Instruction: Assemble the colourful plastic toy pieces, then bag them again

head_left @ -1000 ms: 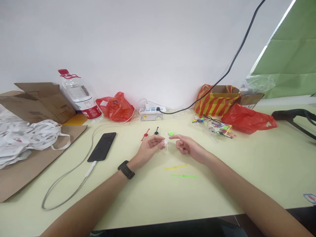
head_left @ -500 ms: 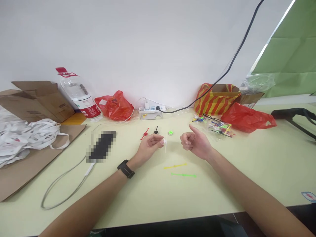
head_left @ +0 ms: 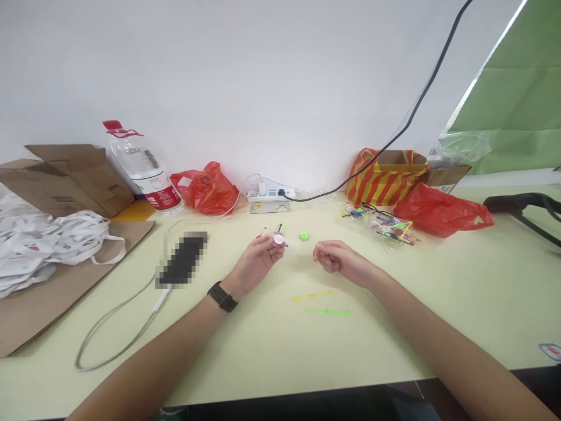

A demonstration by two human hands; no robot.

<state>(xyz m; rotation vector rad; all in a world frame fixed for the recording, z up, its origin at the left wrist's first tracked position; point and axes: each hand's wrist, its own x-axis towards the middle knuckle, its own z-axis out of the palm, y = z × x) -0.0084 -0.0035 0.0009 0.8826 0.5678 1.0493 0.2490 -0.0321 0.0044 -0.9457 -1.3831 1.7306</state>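
Note:
My left hand (head_left: pixel 259 261), with a black watch at the wrist, pinches a small white round disc (head_left: pixel 279 240) between thumb and fingers. A bit of blue shows beside the fingertips. My right hand (head_left: pixel 342 261) is curled closed to the right, apart from the left; anything inside it is hidden. Between and beyond the hands stands a small round piece with a bright green top (head_left: pixel 304 236). A black arrow-shaped piece (head_left: pixel 280 227) and a red one lie partly hidden behind my left hand. Nearer me lie a yellow pointer (head_left: pixel 312 296) and a green pointer (head_left: pixel 328 311).
Bagged colourful plastic parts (head_left: pixel 390 227) lie at right, beside a red plastic bag (head_left: pixel 442 211). A power strip (head_left: pixel 272 194) sits by the wall, its black cable rising right. At left are a pixelated dark object (head_left: pixel 182 260), a cable loop, a large bottle (head_left: pixel 153 181) and white straps.
My left hand has turned and shifted slightly left, so the white disc's round face now shows. My right hand has rolled over and moved a little left, its raised thumb now folded down.

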